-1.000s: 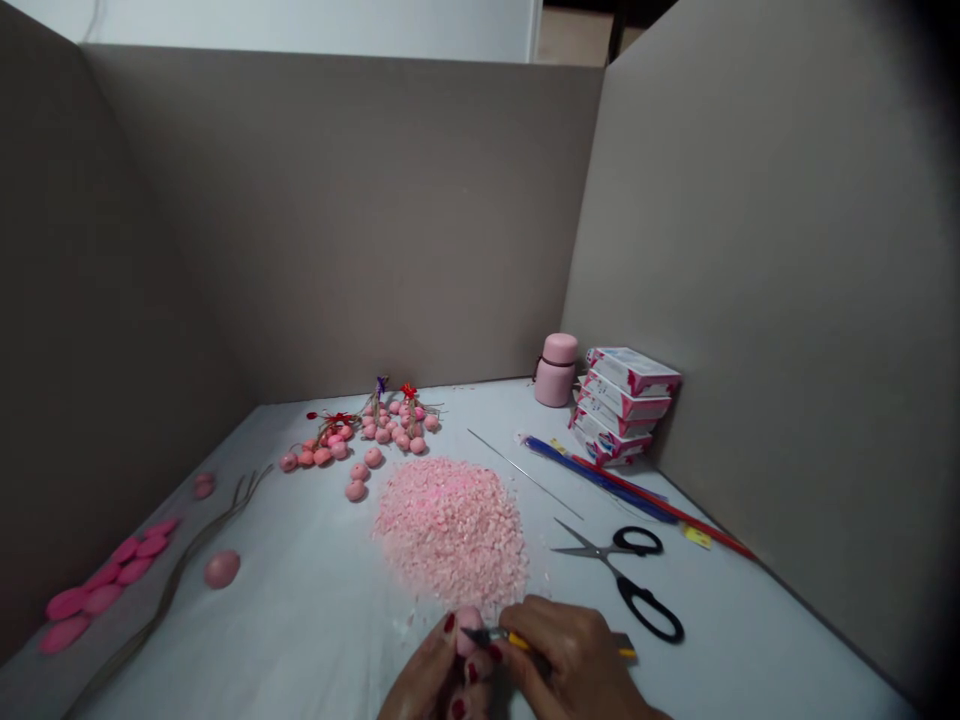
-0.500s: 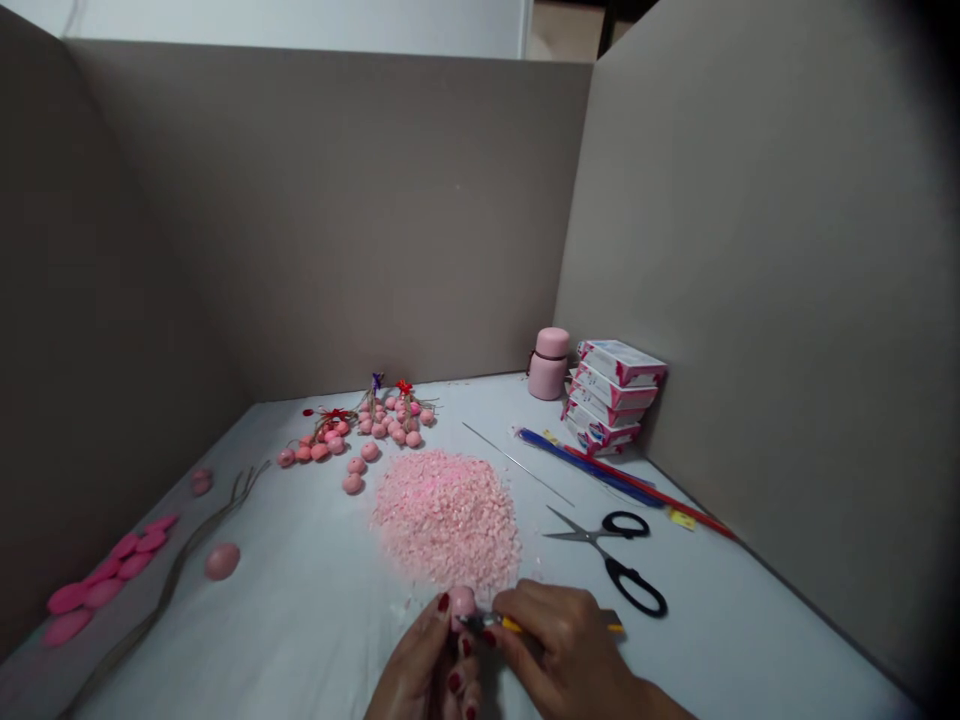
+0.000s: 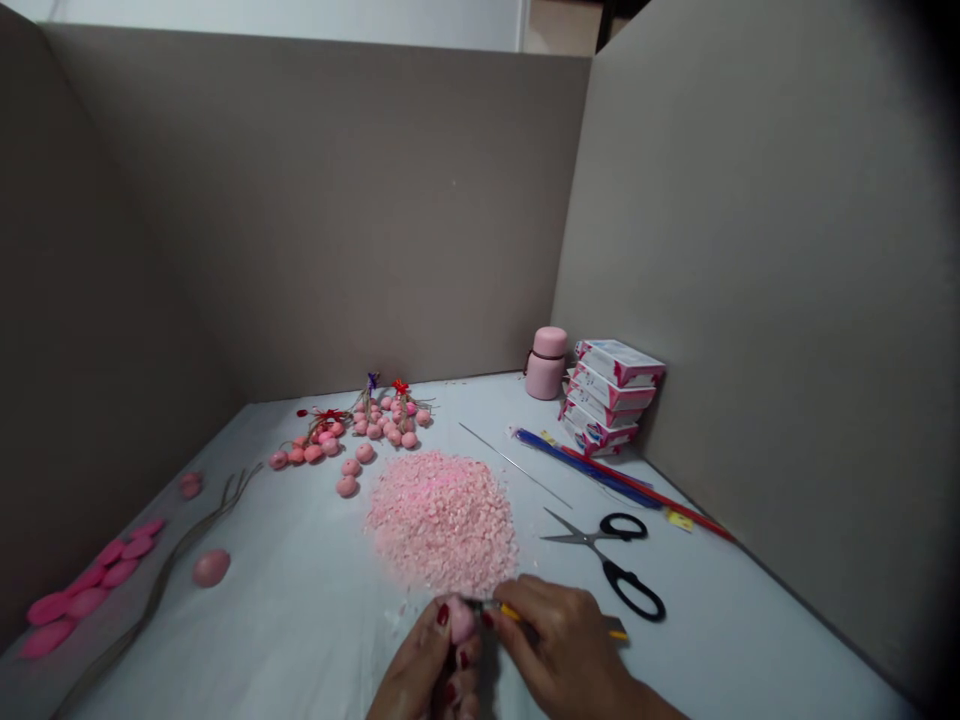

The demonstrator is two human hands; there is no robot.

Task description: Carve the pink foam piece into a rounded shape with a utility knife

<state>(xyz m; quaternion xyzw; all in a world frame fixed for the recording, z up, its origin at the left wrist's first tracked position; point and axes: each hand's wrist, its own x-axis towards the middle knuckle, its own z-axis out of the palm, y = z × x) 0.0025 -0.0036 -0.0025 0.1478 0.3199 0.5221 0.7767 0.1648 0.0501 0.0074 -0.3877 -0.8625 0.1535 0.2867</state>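
Note:
My left hand (image 3: 424, 665) pinches a small pink clay ball (image 3: 462, 620) between its red-nailed fingers, just in front of a heap of pink shavings (image 3: 441, 522). My right hand (image 3: 559, 640) is shut on a yellow-handled craft knife (image 3: 510, 612). Its metal blade points left and meets the ball's side, partly hidden by my fingers. Beyond the heap, several finished pink balls (image 3: 349, 486) lie in a loose group, some tied with twine and red ribbon.
Black-handled scissors (image 3: 611, 560) and a thin steel wire (image 3: 516, 465) lie right of the heap. Blue and red rods (image 3: 622, 480) run towards a stack of pink-and-white boxes (image 3: 611, 395) beside a pink jar (image 3: 546, 365). Pink petals (image 3: 82, 590) and brown stems (image 3: 161, 585) lie left. Grey walls enclose the white table (image 3: 247, 640).
The head view has drifted, shifting the table slightly left and up. Both hands stay together at the heap's front edge, still holding the ball and the knife.

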